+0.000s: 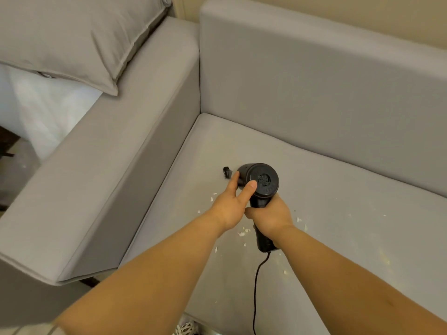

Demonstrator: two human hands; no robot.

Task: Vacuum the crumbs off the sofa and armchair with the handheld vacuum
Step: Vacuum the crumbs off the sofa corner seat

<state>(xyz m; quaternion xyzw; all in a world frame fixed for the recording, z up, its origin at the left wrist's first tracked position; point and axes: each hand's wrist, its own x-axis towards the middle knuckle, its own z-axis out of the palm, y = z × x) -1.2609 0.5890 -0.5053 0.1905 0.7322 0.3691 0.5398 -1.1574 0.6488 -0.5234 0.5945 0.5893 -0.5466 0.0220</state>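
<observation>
A black handheld vacuum (pixel 262 182) hovers over the grey sofa seat (pixel 338 213), its round rear end facing me and its nozzle tip (pixel 227 172) pointing toward the seat's left corner. My right hand (pixel 271 217) grips the vacuum's handle from below. My left hand (pixel 232 201) rests on the left side of the body, fingers straight and the thumb lying against the rear cap. White crumbs (pixel 243 232) are scattered on the seat under and around my hands. A black cord (pixel 256 286) hangs from the handle's end.
The sofa's wide left armrest (pixel 101 170) and tall backrest (pixel 314 88) enclose the seat corner. A grey pillow (pixel 72 37) lies at the upper left above something white (pixel 46 112). Floor (pixel 14 180) shows at far left.
</observation>
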